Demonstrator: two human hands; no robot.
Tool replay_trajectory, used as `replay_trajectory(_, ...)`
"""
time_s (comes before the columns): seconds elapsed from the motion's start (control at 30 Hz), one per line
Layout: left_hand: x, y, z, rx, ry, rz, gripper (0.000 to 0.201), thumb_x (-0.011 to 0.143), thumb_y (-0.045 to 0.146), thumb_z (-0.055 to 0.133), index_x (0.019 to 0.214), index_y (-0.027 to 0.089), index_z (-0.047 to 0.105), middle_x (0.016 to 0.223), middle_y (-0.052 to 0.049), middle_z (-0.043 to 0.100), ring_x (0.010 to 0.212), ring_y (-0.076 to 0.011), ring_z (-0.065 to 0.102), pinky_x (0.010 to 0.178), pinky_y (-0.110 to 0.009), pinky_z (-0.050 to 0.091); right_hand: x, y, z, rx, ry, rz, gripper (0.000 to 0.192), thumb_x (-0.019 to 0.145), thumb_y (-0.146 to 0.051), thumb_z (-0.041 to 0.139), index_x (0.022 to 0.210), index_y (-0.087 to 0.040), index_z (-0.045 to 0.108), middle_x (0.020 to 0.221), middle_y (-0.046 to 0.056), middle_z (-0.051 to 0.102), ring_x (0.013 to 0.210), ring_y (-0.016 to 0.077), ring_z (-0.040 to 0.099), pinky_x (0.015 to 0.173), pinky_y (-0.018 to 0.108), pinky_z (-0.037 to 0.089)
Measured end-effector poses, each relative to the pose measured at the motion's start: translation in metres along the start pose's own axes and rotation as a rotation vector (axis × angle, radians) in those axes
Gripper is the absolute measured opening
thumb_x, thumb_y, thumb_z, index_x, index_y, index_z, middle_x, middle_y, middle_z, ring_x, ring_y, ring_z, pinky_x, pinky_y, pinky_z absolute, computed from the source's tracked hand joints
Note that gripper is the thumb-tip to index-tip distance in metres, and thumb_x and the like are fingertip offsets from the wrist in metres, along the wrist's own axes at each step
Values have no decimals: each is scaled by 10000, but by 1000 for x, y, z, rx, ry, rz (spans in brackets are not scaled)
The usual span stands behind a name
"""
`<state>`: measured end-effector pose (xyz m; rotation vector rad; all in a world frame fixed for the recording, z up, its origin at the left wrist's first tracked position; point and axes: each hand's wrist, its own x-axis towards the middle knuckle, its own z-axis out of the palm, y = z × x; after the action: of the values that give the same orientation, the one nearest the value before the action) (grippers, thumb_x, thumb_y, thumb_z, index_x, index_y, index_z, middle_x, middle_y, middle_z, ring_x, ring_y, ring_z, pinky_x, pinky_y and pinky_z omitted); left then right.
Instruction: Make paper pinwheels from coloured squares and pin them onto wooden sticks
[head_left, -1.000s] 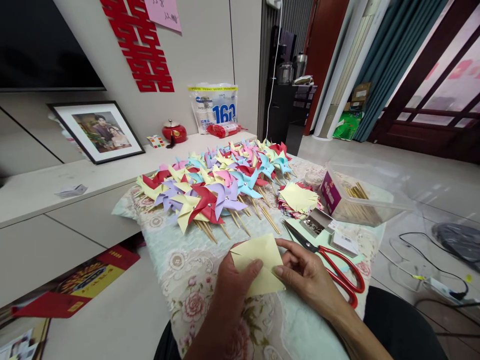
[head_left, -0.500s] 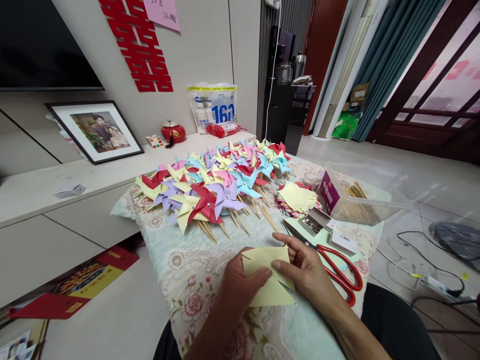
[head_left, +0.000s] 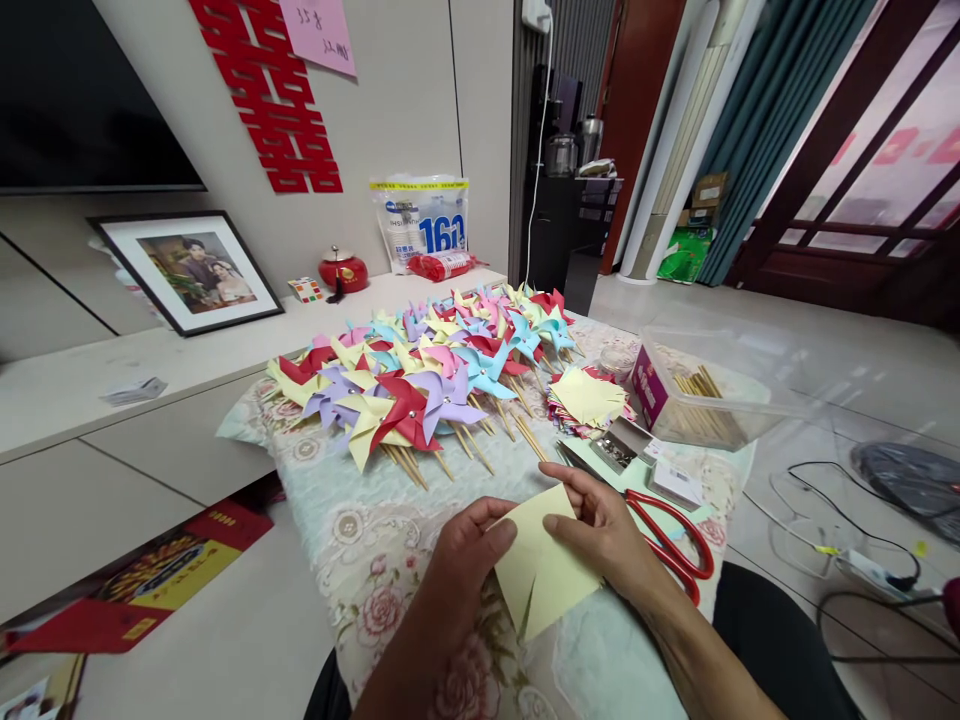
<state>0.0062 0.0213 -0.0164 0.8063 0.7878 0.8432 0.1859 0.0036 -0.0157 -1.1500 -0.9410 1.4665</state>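
A pale yellow paper square (head_left: 544, 570) with slits cut into it is held above the table's near side. My left hand (head_left: 469, 555) pinches its upper left edge, thumb on top. My right hand (head_left: 600, 525) grips the upper right edge between thumb and fingers. Beside my right hand lie red-handled scissors (head_left: 667, 535), their blades pointing away to the left. Past them are an open small box of metal pins (head_left: 621, 447), a white small box (head_left: 675, 483) and a stack of cut coloured papers (head_left: 591, 398).
Finished paper pinwheels (head_left: 412, 400) on sticks cover the table's far left. A clear plastic bin (head_left: 697, 420) holds wooden sticks at right. Loose sticks (head_left: 531, 438) lie near the middle. The floral tablecloth (head_left: 382, 600) reaches the near edge; a low cabinet (head_left: 195, 360) stands behind.
The yellow paper has been turned in my hands, so a slit now points down toward me. My left hand has shifted to the paper's upper left edge.
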Motion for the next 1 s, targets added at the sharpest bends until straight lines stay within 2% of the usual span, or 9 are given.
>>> replay_trajectory(0.07, -1, 7, -1, 21, -50, -33, 381, 713, 413, 804, 934, 130, 677, 748, -60, 737, 607, -151, 629, 600, -258, 472, 0, -3, -1, -35, -32, 28, 662, 705, -304, 792, 1314, -202, 551, 881, 3, 727, 686, 164, 664, 625, 281, 499)
replay_trajectory(0.17, 0, 17, -3, 187, -143, -89, 371, 676, 316, 833, 962, 140, 675, 880, -87, 761, 692, -192, 677, 644, -285, 496, -2, -8, 1, -77, -82, 31, 624, 712, -241, 766, 1300, -196, 562, 821, -21, 704, 656, 140, 627, 605, 256, 460)
replay_trajectory(0.33, 6, 27, 2, 365, -224, -64, 383, 659, 164, 774, 1031, 184, 688, 943, -83, 773, 819, -239, 708, 684, -296, 501, -5, -10, 2, -102, -130, 12, 550, 753, -264, 761, 1273, -215, 589, 799, -30, 680, 663, 141, 607, 596, 253, 433)
replay_trajectory(0.43, 10, 29, 5, 430, -216, -52, 349, 656, 147, 734, 1002, 186, 713, 908, -71, 773, 752, -230, 701, 629, -284, 496, -4, -6, -1, -85, -121, 1, 569, 746, -342, 800, 1263, -208, 602, 802, -16, 674, 668, 150, 614, 593, 259, 437)
replay_trajectory(0.5, 13, 31, 7, 457, -146, -45, 295, 644, 155, 731, 938, 170, 721, 841, -67, 766, 696, -224, 690, 600, -285, 498, -2, -4, -4, -57, -83, -34, 591, 747, -391, 813, 1270, -206, 607, 824, -4, 671, 670, 150, 616, 586, 256, 439)
replay_trajectory(0.6, 21, 32, 11, 356, -21, -27, 298, 637, 191, 760, 927, 141, 712, 815, -78, 765, 682, -228, 694, 623, -306, 522, 0, -3, -7, 47, 15, -136, 577, 762, -444, 803, 1264, -220, 626, 951, 41, 699, 800, 191, 662, 688, 293, 494)
replay_trajectory(0.73, 36, 28, 23, 50, 58, 49, 433, 642, 261, 817, 1023, 97, 693, 845, -109, 778, 703, -240, 714, 680, -335, 544, 2, -3, -7, 204, 96, -240, 523, 797, -495, 747, 1248, -251, 641, 1134, 96, 717, 994, 266, 672, 856, 382, 511)
replay_trajectory(0.87, 49, 15, 35, -174, 127, 118, 521, 580, 278, 866, 1029, 93, 678, 846, -106, 785, 792, -280, 736, 737, -357, 560, 5, -1, -9, 218, 146, -289, 546, 777, -461, 777, 1253, -233, 633, 1109, 106, 719, 974, 264, 674, 854, 382, 513)
replay_trajectory(1.0, 52, 2, 38, -241, 167, 103, 525, 586, 282, 864, 1047, 122, 671, 860, -87, 790, 911, -304, 734, 792, -360, 562, 5, 0, -9, 142, 124, -290, 639, 746, -456, 806, 1308, -233, 599, 1117, 100, 711, 994, 261, 668, 886, 383, 507)
